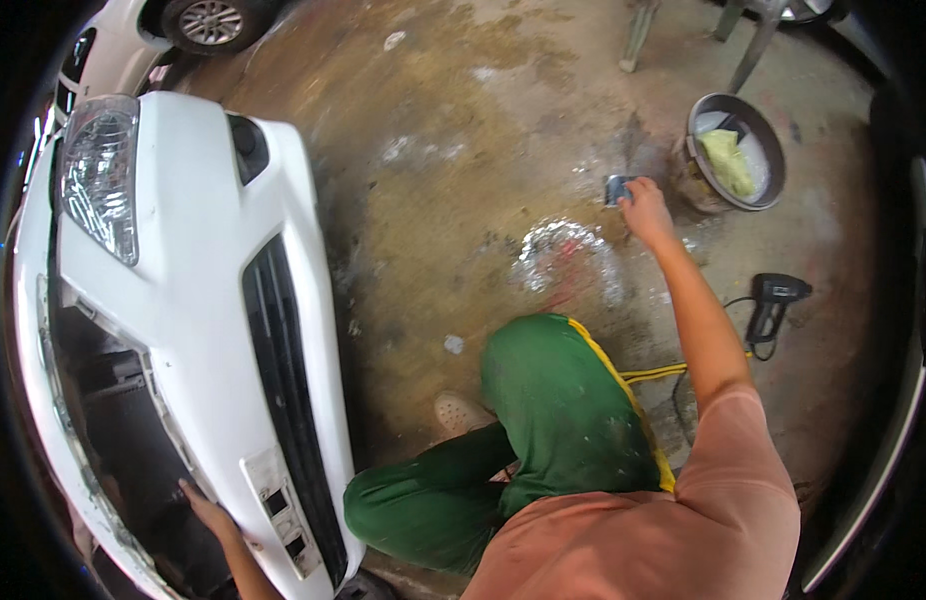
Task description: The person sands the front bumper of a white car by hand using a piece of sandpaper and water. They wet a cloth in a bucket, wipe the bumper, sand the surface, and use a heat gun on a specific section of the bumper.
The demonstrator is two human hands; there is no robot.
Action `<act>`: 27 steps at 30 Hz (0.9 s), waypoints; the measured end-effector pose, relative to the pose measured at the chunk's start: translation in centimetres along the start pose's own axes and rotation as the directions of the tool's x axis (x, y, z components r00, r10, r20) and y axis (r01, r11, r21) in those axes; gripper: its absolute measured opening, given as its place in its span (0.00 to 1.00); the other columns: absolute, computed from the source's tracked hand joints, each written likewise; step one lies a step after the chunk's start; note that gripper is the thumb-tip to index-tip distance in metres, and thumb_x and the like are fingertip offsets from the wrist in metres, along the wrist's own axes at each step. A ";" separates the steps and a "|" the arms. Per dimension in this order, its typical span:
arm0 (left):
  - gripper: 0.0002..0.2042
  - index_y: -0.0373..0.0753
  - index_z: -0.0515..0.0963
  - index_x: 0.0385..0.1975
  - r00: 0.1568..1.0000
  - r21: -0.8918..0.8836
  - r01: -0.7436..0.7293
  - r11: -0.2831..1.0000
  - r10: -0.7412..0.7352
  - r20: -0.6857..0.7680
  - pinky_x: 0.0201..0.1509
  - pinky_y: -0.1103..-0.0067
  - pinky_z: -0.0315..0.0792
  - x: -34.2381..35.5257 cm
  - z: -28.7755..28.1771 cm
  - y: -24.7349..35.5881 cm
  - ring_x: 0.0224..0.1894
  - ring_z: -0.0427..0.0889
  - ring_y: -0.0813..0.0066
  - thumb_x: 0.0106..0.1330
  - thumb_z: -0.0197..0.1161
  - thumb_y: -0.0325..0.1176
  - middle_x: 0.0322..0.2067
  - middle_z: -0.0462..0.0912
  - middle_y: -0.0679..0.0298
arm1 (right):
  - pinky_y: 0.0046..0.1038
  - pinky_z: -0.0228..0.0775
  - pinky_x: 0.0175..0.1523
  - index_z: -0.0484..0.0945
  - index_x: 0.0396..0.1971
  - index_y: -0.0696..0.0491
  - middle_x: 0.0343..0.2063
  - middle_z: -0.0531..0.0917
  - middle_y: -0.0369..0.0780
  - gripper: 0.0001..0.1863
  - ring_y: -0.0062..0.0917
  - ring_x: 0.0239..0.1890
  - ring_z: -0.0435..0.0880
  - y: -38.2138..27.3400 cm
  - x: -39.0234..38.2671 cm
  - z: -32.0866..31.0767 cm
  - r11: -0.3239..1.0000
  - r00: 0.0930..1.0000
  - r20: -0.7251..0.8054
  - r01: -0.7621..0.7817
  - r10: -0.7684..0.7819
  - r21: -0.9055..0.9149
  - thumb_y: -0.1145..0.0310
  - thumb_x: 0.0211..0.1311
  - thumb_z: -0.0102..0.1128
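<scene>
Out to the right, over the wet floor, my right hand (pixel 645 212) is closed on a small, flat, dark blue-grey pad (pixel 616 191), its exact kind unclear. It is left of a bucket (pixel 695 150) holding cloudy liquid and a yellow-green cloth (pixel 727 162). A white car bumper (pixel 188 290) stands along my left side. My left hand (pixel 211 514) rests at its inner edge, fingers stretched out and partly in shadow. A clear headlight (pixel 101 180) sits at the bumper's far end.
A black heat gun (pixel 773 298) lies on the floor at right, near a yellow cable (pixel 655 374). Chair legs (pixel 638 35) stand beyond the bucket. A parked car's wheel (pixel 211 22) is at the far left. Soapy water (pixel 573 250) spots the concrete before my knee.
</scene>
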State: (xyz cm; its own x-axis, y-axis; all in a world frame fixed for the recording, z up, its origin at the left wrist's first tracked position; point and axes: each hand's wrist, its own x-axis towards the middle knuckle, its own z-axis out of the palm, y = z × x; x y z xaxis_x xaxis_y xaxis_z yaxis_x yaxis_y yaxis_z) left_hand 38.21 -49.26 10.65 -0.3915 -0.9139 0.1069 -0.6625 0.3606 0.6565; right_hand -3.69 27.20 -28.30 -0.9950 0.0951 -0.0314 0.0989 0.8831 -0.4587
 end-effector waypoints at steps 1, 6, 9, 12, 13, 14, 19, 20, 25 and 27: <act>0.39 0.25 0.56 0.69 1.000 0.015 -0.015 1.000 0.015 -0.005 0.74 0.73 0.51 0.2 -0.4 -0.4 0.71 0.61 0.58 0.75 0.40 0.58 0.70 0.59 0.46 | 0.45 0.62 0.67 0.79 0.53 0.54 0.61 0.71 0.58 0.21 0.54 0.61 0.71 1.7 1.3 3.1 0.995 0.995 0.050 -0.087 0.090 -0.056 0.61 0.62 0.61; 0.39 0.26 0.56 0.70 1.000 0.069 0.004 0.998 -0.005 0.001 0.74 0.73 0.51 -1.3 -0.6 0.5 0.71 0.60 0.58 0.75 0.40 0.59 0.71 0.58 0.47 | 0.44 0.62 0.67 0.80 0.54 0.47 0.63 0.68 0.52 0.21 0.52 0.63 0.69 4.0 3.7 9.0 0.923 0.926 0.032 -0.370 0.375 -0.108 0.59 0.61 0.60; 0.40 0.26 0.56 0.69 0.998 0.023 0.058 0.998 -0.058 0.014 0.73 0.72 0.53 -2.3 -0.2 1.8 0.70 0.62 0.57 0.74 0.41 0.61 0.71 0.59 0.48 | 0.43 0.65 0.65 0.80 0.52 0.51 0.59 0.72 0.48 0.19 0.49 0.59 0.72 3.6 3.8 8.4 0.930 0.934 -0.001 -0.356 0.357 -0.095 0.62 0.62 0.59; 0.40 0.26 0.56 0.69 0.997 0.063 0.068 0.996 -0.066 -0.030 0.73 0.72 0.53 -3.0 0.4 2.6 0.70 0.62 0.56 0.74 0.41 0.60 0.71 0.58 0.48 | 0.42 0.68 0.61 0.81 0.49 0.56 0.55 0.74 0.46 0.17 0.45 0.57 0.74 2.8 3.4 6.6 0.976 0.969 -0.116 -0.213 0.218 0.050 0.66 0.63 0.56; 0.40 0.26 0.56 0.70 0.997 0.064 0.071 0.995 -0.069 -0.034 0.73 0.72 0.53 -3.0 0.4 2.5 0.70 0.62 0.56 0.74 0.41 0.61 0.71 0.58 0.48 | 0.41 0.69 0.60 0.81 0.48 0.57 0.54 0.74 0.46 0.16 0.44 0.56 0.75 1.8 2.8 5.6 0.981 0.975 -0.145 -0.151 0.168 0.125 0.67 0.63 0.57; 0.40 0.26 0.56 0.70 0.997 0.062 0.071 0.996 -0.069 -0.037 0.73 0.71 0.53 -2.9 0.4 2.8 0.70 0.62 0.56 0.74 0.42 0.61 0.71 0.58 0.48 | 0.40 0.70 0.58 0.81 0.47 0.58 0.53 0.74 0.46 0.15 0.44 0.56 0.75 0.7 2.2 3.8 0.976 0.975 -0.183 -0.087 0.124 0.199 0.69 0.63 0.58; 0.41 0.27 0.56 0.70 0.998 0.040 0.061 0.997 -0.061 -0.007 0.73 0.72 0.52 -2.5 -0.1 2.6 0.70 0.62 0.57 0.73 0.43 0.61 0.71 0.58 0.49 | 0.35 0.72 0.53 0.80 0.50 0.59 0.51 0.73 0.47 0.17 0.40 0.53 0.75 -3.3 -0.2 -8.0 0.974 0.834 -0.545 0.186 -0.086 0.131 0.69 0.63 0.59; 0.41 0.27 0.56 0.70 0.998 0.053 0.056 0.997 -0.054 -0.030 0.73 0.72 0.52 -2.5 0.1 2.7 0.70 0.62 0.57 0.73 0.44 0.62 0.71 0.58 0.50 | 0.35 0.72 0.53 0.79 0.51 0.59 0.52 0.73 0.47 0.17 0.39 0.53 0.75 -3.4 -0.4 -10.3 0.975 0.813 -0.580 0.165 -0.051 0.146 0.69 0.64 0.59; 0.41 0.32 0.58 0.70 0.993 -0.127 0.116 0.985 -0.114 0.023 0.73 0.70 0.54 -1.3 0.2 1.7 0.70 0.62 0.58 0.71 0.47 0.63 0.70 0.60 0.54 | 0.36 0.62 0.64 0.76 0.55 0.57 0.63 0.63 0.51 0.22 0.39 0.60 0.71 3.4 -0.8 -16.6 0.996 0.745 -0.667 0.031 0.029 0.079 0.63 0.65 0.60; 0.41 0.33 0.58 0.70 0.984 -0.193 0.176 0.965 -0.166 0.068 0.73 0.70 0.55 0.2 -2.7 -0.6 0.70 0.61 0.58 0.70 0.48 0.63 0.70 0.61 0.54 | 0.38 0.59 0.66 0.75 0.57 0.58 0.65 0.62 0.54 0.23 0.41 0.62 0.69 5.6 -2.6 -18.0 0.975 0.744 -0.650 -0.008 0.155 0.222 0.62 0.65 0.60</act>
State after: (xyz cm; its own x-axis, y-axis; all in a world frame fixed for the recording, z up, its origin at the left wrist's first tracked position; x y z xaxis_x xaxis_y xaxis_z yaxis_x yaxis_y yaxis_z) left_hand 40.28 -50.12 12.24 -0.3188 -0.9463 -0.0546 -0.5849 0.1510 0.7969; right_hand -0.24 40.17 -14.78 -0.7148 0.5059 0.4829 0.1010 0.7579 -0.6445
